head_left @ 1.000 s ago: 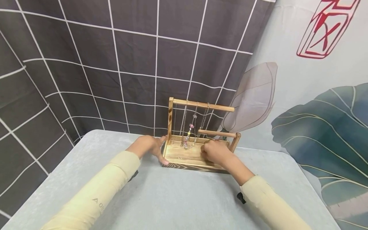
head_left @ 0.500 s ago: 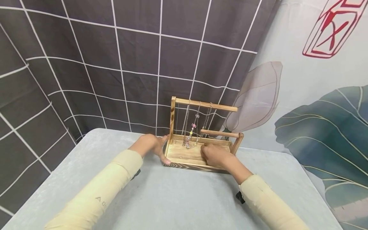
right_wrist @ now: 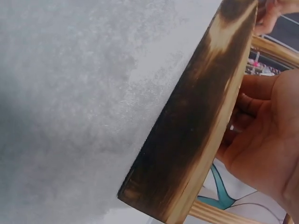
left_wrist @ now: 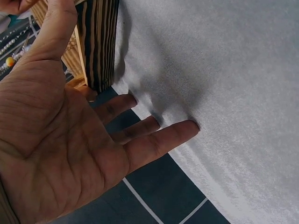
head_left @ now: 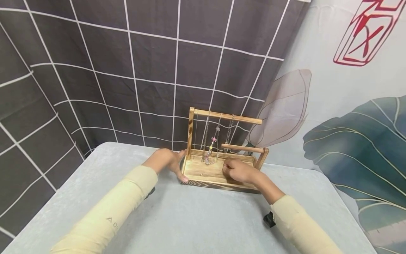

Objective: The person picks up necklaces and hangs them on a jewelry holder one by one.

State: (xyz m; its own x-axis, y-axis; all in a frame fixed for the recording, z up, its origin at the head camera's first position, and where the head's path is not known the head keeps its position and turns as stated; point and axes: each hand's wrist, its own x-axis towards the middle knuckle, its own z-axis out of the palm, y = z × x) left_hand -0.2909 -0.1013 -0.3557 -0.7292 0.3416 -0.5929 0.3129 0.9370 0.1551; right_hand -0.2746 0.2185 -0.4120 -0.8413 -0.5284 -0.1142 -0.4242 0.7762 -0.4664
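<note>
Backdrop, left: a dark curtain [head_left: 95, 70] with a white grid hangs behind the desk.
Desk: a pale grey desk [head_left: 196, 218] carries a wooden stand, which sits toward its far edge, roughly at the middle.
Left sleeve: a cream sleeve [head_left: 104, 215] runs from the lower left corner up to the wrist.
Left hand: the left hand [head_left: 165, 160] lies wide, fingers straight and spread, against the left end of the stand; the left wrist view shows the palm [left_wrist: 60, 154] turned to the camera, the thumb up along the stand's striped end wall and the fingertips down on the desk.
Stand: the wooden jewellery stand [head_left: 203, 174] has a shallow tray for a base, a tall post at the left, a high rail across the top and a shorter, lower rail at the right.
Chains: several thin necklaces [head_left: 213, 141] hang from the high rail, their ends reaching the tray; one bears pink and yellow beads.
Right hand: the right hand [head_left: 238, 171] sits in the tray's right half, under the lower rail, fingers curled inward; whether they pinch anything cannot be told. The right wrist view shows the tray's scorched front wall [right_wrist: 187, 135] with the fingers bent just behind it.
Backdrop, right: a pale cloth [head_left: 349, 106] printed with big green leaves and a red seal.
</note>
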